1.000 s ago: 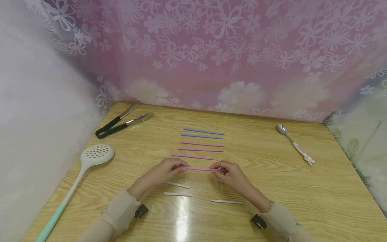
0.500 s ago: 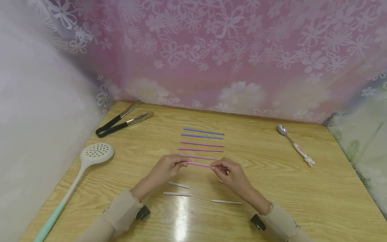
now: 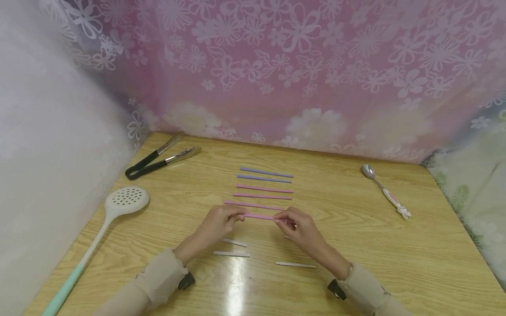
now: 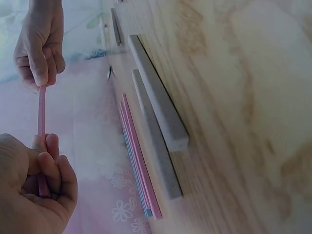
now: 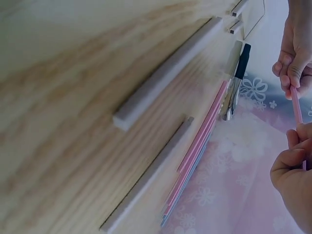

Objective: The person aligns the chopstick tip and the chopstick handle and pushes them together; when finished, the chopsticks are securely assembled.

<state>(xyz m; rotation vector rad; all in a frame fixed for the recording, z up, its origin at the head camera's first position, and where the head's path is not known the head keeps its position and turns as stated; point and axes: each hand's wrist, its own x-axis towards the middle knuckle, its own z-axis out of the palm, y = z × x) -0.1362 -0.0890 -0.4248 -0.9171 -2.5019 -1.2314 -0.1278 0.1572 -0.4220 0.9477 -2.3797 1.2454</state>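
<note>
A thin pink stick (image 3: 258,216) is stretched level between both hands, above the table. Its left end is pinched by the fingertips of my left hand (image 3: 217,223); my right hand (image 3: 303,226) pinches the other end. In the left wrist view the pink stick (image 4: 42,109) runs straight between the two hands and pokes out inside the near palm. Just beyond the hands lie a pink stick (image 3: 254,205), more pink sticks (image 3: 262,196) and two blue sticks (image 3: 264,178), roughly parallel. Closer to me are shorter white sticks (image 3: 231,253), one partly hidden by the right hand.
Black-handled tongs (image 3: 158,161) lie at the back left. A slotted spoon (image 3: 127,199) with a mint handle lies along the left edge. At the right is a spoon (image 3: 387,191) with a rabbit handle. Floral cloth (image 3: 253,87) hangs behind the wooden table (image 3: 395,263).
Both hands have shifted slightly away from me with the pink stick, towards the row, then a touch back. The grip stays the same; the sticks on the table have not moved.
</note>
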